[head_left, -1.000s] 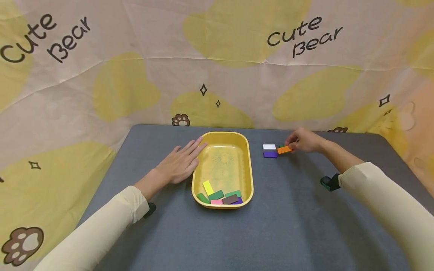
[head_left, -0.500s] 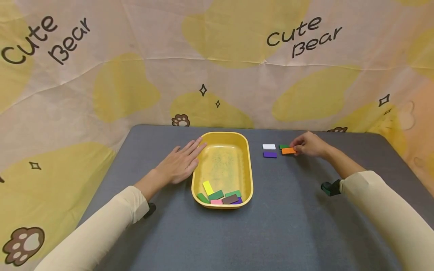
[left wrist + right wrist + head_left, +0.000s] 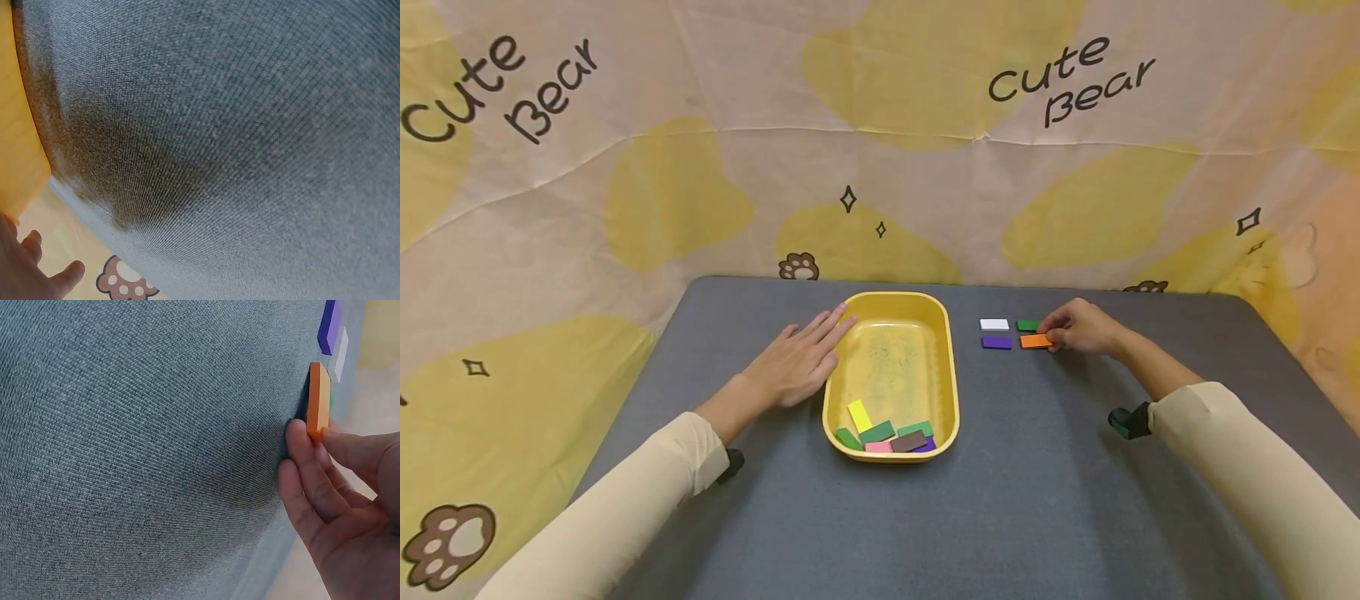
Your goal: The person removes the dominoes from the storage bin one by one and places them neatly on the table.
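My right hand [image 3: 1084,327] pinches the right end of an orange block [image 3: 1034,342], a flat domino-like piece, low over the table. Behind it lies a green block [image 3: 1027,325], its right end beside my fingers. To the left are a purple block [image 3: 997,342] and, behind that, a white block [image 3: 994,325]. In the right wrist view the orange block [image 3: 319,400] sits between thumb and fingertips. My left hand [image 3: 797,362] rests with extended fingers on the left rim of a yellow tray [image 3: 954,375].
Inside the tray's near end lie several blocks, among them a yellow block [image 3: 860,415], a pink block [image 3: 879,447] and a brown block [image 3: 910,442]. The grey table [image 3: 1000,517] ends at a printed cloth backdrop [image 3: 895,167].
My right hand has moved the orange block slightly right and then toward me, so it now lines up beside the purple block and more of the green one shows. The left hand stays put.
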